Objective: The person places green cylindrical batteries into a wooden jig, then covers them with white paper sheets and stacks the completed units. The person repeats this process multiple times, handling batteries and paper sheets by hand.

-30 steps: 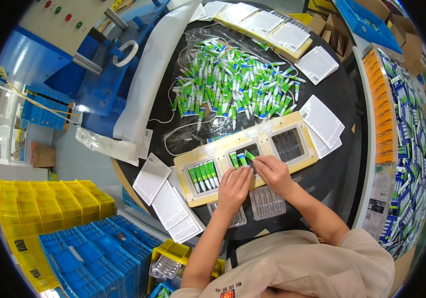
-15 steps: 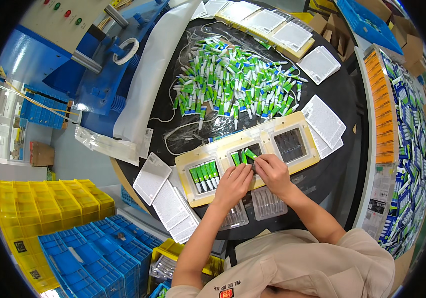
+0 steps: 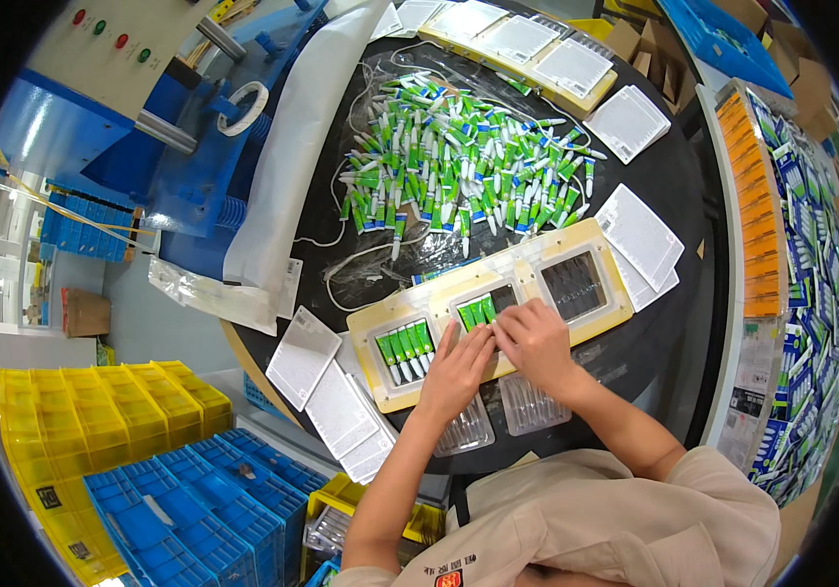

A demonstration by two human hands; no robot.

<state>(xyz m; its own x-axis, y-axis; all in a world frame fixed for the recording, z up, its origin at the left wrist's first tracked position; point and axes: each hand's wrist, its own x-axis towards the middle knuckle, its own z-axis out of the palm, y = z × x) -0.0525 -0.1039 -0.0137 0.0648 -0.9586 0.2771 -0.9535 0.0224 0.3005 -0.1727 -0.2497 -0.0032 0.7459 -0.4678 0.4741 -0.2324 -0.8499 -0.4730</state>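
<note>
Small green-and-white tubes (image 3: 477, 310) lie side by side in the middle compartment of a cream tray frame (image 3: 400, 396). My left hand (image 3: 456, 374) rests at their lower ends, thumb apart and fingers stretched along the compartment's near side. Beside it, my right hand (image 3: 535, 347) is bent over the same compartment with its fingertips drawn together; whatever they pinch is hidden. In the left compartment sits a row of several tubes (image 3: 406, 347), white caps toward me. The right compartment (image 3: 576, 284) holds a clear plastic blister with no tubes in it.
A large heap of tubes (image 3: 463, 161) covers the black table beyond the frame. White printed cards (image 3: 639, 240) lie to both sides. Clear blister trays (image 3: 534, 401) lie near my body. Another cream frame (image 3: 576, 83) stands at the back. Yellow crates (image 3: 106, 411) and blue crates (image 3: 194, 509) are lower left.
The tilted tube at my right fingertips now lies alongside the others in the middle compartment. My left thumb has spread away from its fingers.
</note>
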